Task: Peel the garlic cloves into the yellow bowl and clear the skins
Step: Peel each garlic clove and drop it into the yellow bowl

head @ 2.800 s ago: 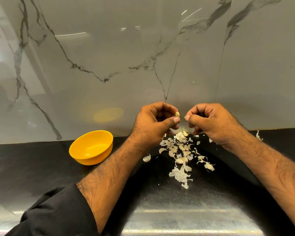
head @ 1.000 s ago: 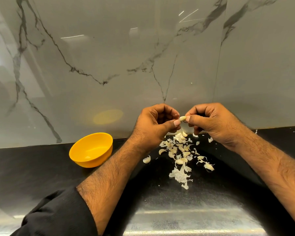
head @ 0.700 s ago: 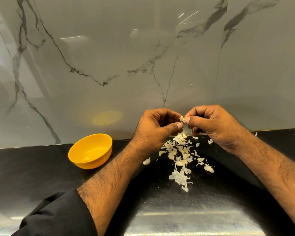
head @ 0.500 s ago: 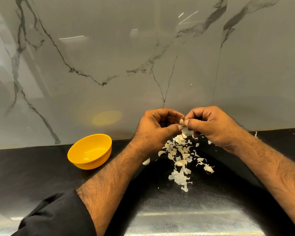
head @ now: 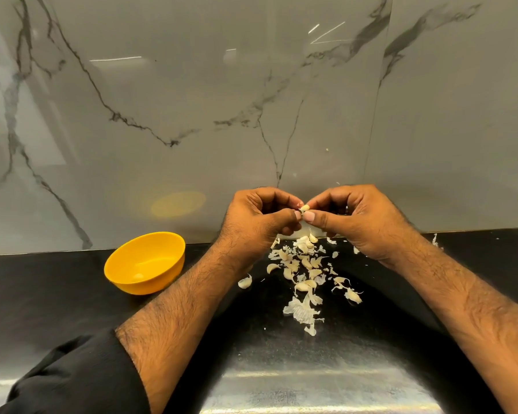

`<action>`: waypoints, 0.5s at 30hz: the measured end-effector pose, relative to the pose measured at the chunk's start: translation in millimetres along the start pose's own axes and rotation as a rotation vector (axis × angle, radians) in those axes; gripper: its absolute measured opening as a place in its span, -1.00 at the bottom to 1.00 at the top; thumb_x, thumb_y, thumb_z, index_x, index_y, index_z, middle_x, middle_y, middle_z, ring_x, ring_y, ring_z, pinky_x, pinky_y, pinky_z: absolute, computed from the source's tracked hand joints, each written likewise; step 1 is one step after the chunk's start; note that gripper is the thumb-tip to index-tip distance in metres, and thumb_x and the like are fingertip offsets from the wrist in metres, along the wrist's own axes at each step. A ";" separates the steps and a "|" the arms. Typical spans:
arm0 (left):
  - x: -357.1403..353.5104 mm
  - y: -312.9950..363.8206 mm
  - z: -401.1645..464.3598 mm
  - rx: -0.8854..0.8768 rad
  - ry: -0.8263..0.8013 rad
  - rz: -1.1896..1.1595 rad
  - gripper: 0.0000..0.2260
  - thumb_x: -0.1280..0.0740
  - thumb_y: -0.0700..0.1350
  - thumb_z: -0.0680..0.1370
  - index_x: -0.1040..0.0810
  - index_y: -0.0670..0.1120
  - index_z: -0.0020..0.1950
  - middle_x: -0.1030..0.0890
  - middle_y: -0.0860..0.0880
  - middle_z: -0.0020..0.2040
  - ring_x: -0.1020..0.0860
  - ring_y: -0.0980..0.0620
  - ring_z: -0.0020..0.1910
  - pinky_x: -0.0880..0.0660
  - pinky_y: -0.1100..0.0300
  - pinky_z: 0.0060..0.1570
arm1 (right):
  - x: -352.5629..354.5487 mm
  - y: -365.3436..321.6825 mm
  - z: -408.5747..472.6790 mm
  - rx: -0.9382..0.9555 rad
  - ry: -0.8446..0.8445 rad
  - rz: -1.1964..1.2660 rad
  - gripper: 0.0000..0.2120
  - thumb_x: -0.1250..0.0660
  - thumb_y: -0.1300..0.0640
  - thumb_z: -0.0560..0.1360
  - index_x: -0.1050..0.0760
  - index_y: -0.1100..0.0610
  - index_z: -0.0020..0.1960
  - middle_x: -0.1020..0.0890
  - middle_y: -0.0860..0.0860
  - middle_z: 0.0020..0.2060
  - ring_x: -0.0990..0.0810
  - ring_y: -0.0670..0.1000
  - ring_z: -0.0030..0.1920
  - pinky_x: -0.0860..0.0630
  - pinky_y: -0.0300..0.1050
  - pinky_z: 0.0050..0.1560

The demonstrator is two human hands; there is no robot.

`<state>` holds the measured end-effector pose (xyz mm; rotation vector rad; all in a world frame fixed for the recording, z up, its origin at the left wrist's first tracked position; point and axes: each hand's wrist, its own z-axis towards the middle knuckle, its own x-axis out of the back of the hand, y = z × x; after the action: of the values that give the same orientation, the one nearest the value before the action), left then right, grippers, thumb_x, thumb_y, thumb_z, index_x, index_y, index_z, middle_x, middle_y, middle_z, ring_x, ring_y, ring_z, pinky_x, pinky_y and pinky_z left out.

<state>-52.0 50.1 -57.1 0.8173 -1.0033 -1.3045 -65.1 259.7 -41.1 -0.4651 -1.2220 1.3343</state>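
Head view. A grey marble-patterned wall panel [head: 192, 115] with dark veins rises behind a glossy black counter [head: 42, 294]; a bright reflection lies on the counter's near edge, at centre.

A yellow bowl [head: 145, 265] stands upright on the counter close to the back edge, left of centre, well apart from both hands. Its inside shows only a small glint near the bottom; whether that is a clove cannot be determined.

Both hands are raised above the counter near the back edge, at centre, fingertips meeting. The left hand [head: 257, 224] has its fingers curled, thumb and forefinger closed on one end of a small pale garlic clove [head: 304, 208]. The right hand [head: 359, 221] is likewise curled, its thumb and forefinger pinching the other end of the same clove. The clove is held clear of the counter, between the two thumbs.

Directly beneath the hands, a scatter of garlic cloves and skins [head: 305, 273] spreads from the back edge toward the counter's middle. One larger papery skin [head: 299, 313] lies at the near end of that scatter. A single clove [head: 245, 282] lies just beside the left forearm, apart from the main scatter. A few flecks lie to the right, near the back edge.

A black sleeve [head: 72, 375] covers the left arm at the counter's near left corner.
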 end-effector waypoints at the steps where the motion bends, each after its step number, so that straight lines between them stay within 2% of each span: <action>1: -0.6 -0.3 0.1 -0.005 -0.006 0.010 -0.91 -0.50 -0.33 0.56 -0.72 -0.24 0.06 -0.76 -0.17 -0.09 -0.72 -0.06 -0.18 -0.65 0.16 -0.14 | -0.9 0.9 0.2 0.009 0.013 -0.012 -0.72 -0.53 -0.10 0.39 -0.74 0.04 0.01 -0.75 0.04 -0.15 -0.72 0.09 -0.14 -0.69 -0.12 -0.14; 5: -3.5 -1.4 0.1 0.001 -0.013 0.022 -0.92 -0.47 -0.32 0.58 -0.70 -0.24 0.06 -0.75 -0.15 -0.11 -0.68 0.01 -0.22 -0.64 0.20 -0.17 | -1.1 5.4 2.0 0.006 0.071 0.045 -0.78 -0.55 -0.01 0.41 -0.73 0.10 -0.03 -0.74 0.07 -0.20 -0.69 0.02 -0.25 -0.66 -0.15 -0.20; 9: -8.0 -1.9 -1.6 0.038 -0.016 -0.010 -0.93 -0.42 -0.36 0.59 -0.68 -0.28 0.04 -0.70 -0.12 -0.18 -0.63 0.05 -0.28 -0.59 0.23 -0.24 | -3.6 6.4 1.7 -0.009 0.063 0.050 -0.81 -0.54 0.07 0.44 -0.71 0.13 0.00 -0.75 0.06 -0.20 -0.72 0.07 -0.25 -0.72 -0.07 -0.17; 12: -10.2 -0.5 -2.6 0.066 -0.008 -0.057 -0.93 -0.45 -0.35 0.58 -0.66 -0.29 0.06 -0.71 -0.15 -0.16 -0.66 0.00 -0.26 -0.61 0.21 -0.24 | -8.3 7.9 1.8 -0.003 0.091 0.077 -0.84 -0.53 0.16 0.52 -0.68 0.11 0.09 -0.75 0.08 -0.16 -0.72 0.09 -0.22 -0.72 -0.04 -0.18; 15: -10.7 0.4 -3.2 0.085 0.028 -0.047 -0.84 -0.53 -0.31 0.54 -0.63 -0.24 0.08 -0.75 -0.18 -0.11 -0.75 -0.11 -0.17 -0.70 0.10 -0.20 | -10.5 9.7 1.9 0.018 0.099 0.055 -0.88 -0.50 0.13 0.56 -0.71 0.07 0.09 -0.76 0.04 -0.12 -0.75 0.05 -0.13 -0.72 -0.06 -0.15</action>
<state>-48.7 60.6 -59.4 0.9265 -1.0284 -1.2944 -69.1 252.1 -52.8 -0.5491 -1.1214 1.3521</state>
